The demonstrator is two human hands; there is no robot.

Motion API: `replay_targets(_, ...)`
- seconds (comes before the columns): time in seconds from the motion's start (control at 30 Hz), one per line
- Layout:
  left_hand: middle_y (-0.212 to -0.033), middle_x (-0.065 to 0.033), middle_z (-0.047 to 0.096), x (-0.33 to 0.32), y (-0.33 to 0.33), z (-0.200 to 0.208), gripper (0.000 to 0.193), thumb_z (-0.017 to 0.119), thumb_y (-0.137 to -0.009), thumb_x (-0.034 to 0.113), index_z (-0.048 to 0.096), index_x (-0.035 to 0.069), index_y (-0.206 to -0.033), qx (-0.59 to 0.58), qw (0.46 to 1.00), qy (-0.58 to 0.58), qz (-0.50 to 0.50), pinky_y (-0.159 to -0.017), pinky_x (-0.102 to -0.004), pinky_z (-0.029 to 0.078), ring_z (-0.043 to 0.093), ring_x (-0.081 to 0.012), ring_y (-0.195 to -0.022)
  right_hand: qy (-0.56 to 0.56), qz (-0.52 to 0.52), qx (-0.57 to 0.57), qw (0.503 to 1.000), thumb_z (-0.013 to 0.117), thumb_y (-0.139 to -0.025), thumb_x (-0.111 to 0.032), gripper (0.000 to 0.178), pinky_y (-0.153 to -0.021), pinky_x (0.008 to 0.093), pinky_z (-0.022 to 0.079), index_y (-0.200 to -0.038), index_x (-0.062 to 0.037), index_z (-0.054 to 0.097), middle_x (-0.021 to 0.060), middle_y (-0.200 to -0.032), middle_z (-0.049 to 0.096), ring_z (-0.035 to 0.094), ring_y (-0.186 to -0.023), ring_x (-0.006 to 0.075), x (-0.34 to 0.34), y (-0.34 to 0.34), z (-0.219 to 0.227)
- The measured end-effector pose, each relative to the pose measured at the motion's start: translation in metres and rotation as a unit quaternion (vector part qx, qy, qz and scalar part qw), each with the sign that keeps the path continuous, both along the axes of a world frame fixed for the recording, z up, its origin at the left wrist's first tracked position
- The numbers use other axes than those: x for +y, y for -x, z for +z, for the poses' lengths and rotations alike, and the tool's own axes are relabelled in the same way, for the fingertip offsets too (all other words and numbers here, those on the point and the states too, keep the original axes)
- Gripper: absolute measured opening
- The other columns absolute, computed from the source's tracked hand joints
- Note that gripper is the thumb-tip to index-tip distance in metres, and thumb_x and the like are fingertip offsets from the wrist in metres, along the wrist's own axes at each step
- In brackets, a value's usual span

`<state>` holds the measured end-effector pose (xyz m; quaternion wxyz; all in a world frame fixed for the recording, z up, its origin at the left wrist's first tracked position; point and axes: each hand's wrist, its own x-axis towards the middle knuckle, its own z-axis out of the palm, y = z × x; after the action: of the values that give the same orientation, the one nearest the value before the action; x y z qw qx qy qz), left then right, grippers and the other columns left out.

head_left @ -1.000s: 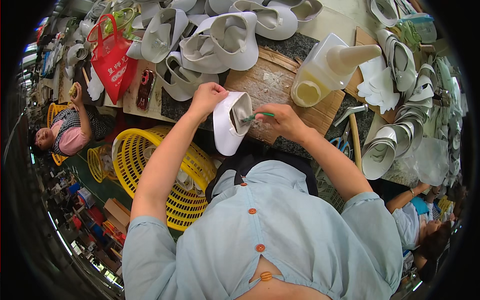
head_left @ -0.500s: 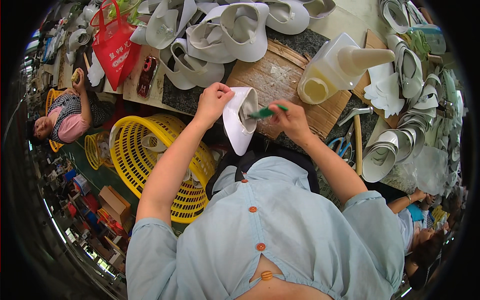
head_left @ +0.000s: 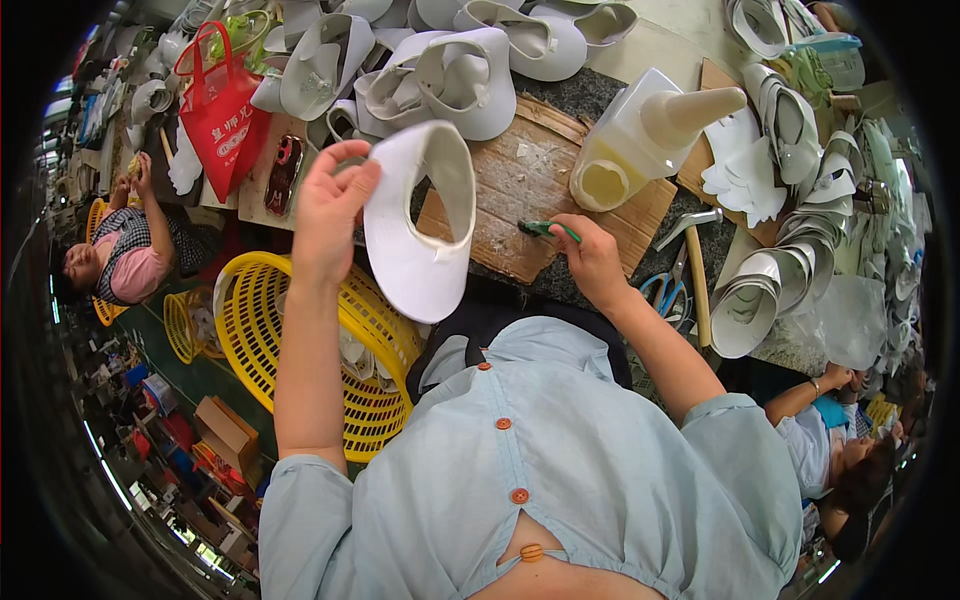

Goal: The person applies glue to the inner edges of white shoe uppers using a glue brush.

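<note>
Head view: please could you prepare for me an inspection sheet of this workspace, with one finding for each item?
Surface: torn cardboard with whitish specks, over a dark speckled slab.
Job's things: white piece with a large opening, held up; green-handled brush, over the cardboard; translucent container with a cone-shaped spout.
Clutter: heaped white pieces, scissors, hammer, phone, red bag.
Hands: left hand grips the white piece by its edge; right hand grips the brush.
Cables: nothing seen.
Surroundings: yellow basket beside the table; one person at far left, another at far right.
</note>
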<state>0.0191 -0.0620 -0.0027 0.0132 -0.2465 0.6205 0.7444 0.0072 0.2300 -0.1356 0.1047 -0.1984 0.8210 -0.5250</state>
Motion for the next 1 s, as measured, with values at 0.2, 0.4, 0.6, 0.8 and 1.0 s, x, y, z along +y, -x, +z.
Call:
replay_targets(0.2, -0.086, -0.0077, 0.067, 0.0, -0.001, 0.012, 0.029, 0.064, -0.086, 0.003, 0.053, -0.001, -0.113, 0.062, 0.987, 0.151, 0.006, -0.07, -0.0255, 0.051, 0.064, -0.0162, -0.075, 0.15, -0.108, -0.173, 0.967, 0.054, -0.095, -0.016, 0.018, -0.063, 0.0286, 0.048, -0.102, -0.0004, 0.06, 0.0064, -0.08, 0.06, 0.059, -0.072, 0.0132, 0.005, 0.015, 0.049)
replay_targets(0.4, -0.088, -0.009, 0.061, 0.026, -0.008, 0.029, 0.022, 0.065, -0.071, 0.002, 0.063, 0.004, -0.092, 0.297, 0.671, 0.652, -0.19, -0.078, -0.0347, 0.048, 0.06, -0.0273, -0.086, 0.073, -0.077, 0.016, 0.994, 0.051, -0.094, -0.012, 0.015, -0.064, 0.0276, 0.046, -0.101, -0.0026, 0.061, 0.0063, -0.076, 0.061, 0.057, -0.068, 0.0136, 0.003, 0.062, 0.118)
replay_targets(0.6, -0.09, -0.0071, 0.058, 0.045, -0.017, 0.027, 0.02, 0.059, -0.068, 0.012, 0.061, 0.001, -0.085, 0.397, 0.471, 0.706, -0.348, -0.085, -0.035, 0.047, 0.059, -0.0214, -0.087, -0.106, 0.045, 0.041, 0.992, 0.066, -0.081, -0.046, 0.044, -0.064, 0.0405, 0.048, -0.075, -0.0024, 0.064, 0.0169, -0.073, 0.063, 0.061, -0.07, 0.0348, -0.04, 0.093, 0.137)
replay_targets(0.8, -0.094, -0.0096, 0.059, 0.053, -0.028, 0.024, 0.022, 0.061, -0.07, 0.011, 0.062, 0.001, -0.09, 0.339, 0.518, 0.668, -0.413, -0.085, -0.0349, 0.047, 0.059, -0.0236, -0.09, -0.232, 0.121, 0.092, 0.961, 0.063, -0.082, -0.035, 0.033, -0.063, 0.0454, 0.046, -0.075, -0.0024, 0.064, 0.0182, -0.069, 0.062, 0.06, -0.069, 0.0379, -0.065, 0.094, 0.12)
replay_targets(1.0, -0.092, -0.0114, 0.055, 0.042, -0.026, 0.025, 0.041, 0.077, -0.071, 0.019, 0.057, 0.005, -0.104, 0.266, 0.763, 0.56, -0.184, -0.076, -0.0381, 0.047, 0.058, -0.0289, -0.086, -0.231, 0.16, 0.167, 0.945, 0.061, -0.079, -0.021, 0.018, -0.067, 0.0459, 0.048, -0.078, -0.0036, 0.063, 0.0159, -0.076, 0.063, 0.062, -0.075, 0.0355, -0.073, 0.089, 0.125)
